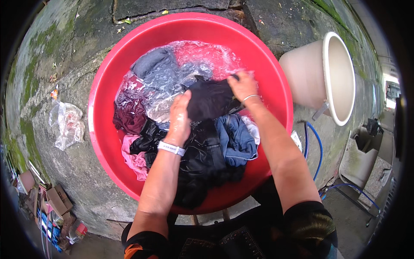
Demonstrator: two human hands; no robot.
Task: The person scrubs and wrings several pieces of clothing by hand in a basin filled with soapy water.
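A large red plastic basin (pixel 103 155) in front of me holds soapy water and wet clothes. My right hand (pixel 243 86) grips the far right end of a black garment (pixel 210 98), slightly blurred. On the garment's left edge is my left hand (pixel 179 118), its fingers partly hidden by the cloth. Under and nearer to me lie more black clothing (pixel 197 158) and a blue denim piece (pixel 234 139). Maroon cloth (pixel 131 113) and pink cloth (pixel 134 158) sit at the left, with grey-blue cloth (pixel 155 64) soaking in the suds beyond.
A whitish plastic bucket (pixel 304 73) lies on its side right of the basin, near a blue hose (pixel 318 137). A clear plastic bag (pixel 68 124) rests on the mossy concrete ground (pixel 87 181). Cardboard and clutter (pixel 58 200) are at lower left; a stone washing trough (pixel 359 158) stands at right.
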